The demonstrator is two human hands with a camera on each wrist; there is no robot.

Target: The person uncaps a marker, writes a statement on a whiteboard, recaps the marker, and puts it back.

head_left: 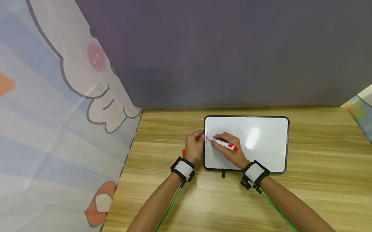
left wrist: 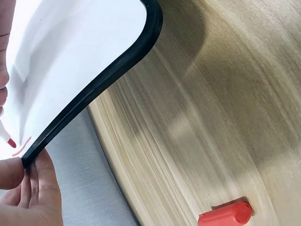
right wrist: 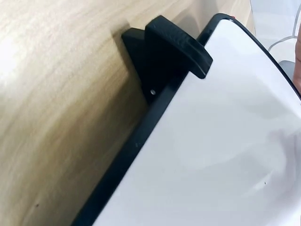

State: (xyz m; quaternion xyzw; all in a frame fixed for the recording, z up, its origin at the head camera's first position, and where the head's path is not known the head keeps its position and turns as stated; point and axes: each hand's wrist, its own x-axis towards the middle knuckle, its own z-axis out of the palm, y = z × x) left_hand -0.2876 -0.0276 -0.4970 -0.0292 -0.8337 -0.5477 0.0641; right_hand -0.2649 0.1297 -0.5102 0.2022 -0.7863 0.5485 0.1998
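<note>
A small whiteboard [head_left: 263, 150] with a black rim is on the wooden table, bearing a short red stroke [left wrist: 22, 147] near its left edge. My left hand [head_left: 194, 146] pinches that left rim, with the thumb on the white face and fingers behind it in the left wrist view. In my right hand [head_left: 230, 147] I grip a white marker [head_left: 223, 143] with a red end. Its bare red tip [left wrist: 11, 143] is right beside the stroke. A red cap-like piece [left wrist: 226, 214] lies on the table near my left wrist.
A black holder [right wrist: 169, 52] hooks over the board's near rim. The wooden table [head_left: 156, 156] spreads around the board and ends at a grey panel [head_left: 233, 57] behind. A printed cloth [head_left: 49, 154] hangs on the left. Green cables [head_left: 167, 211] run from both wrist bands.
</note>
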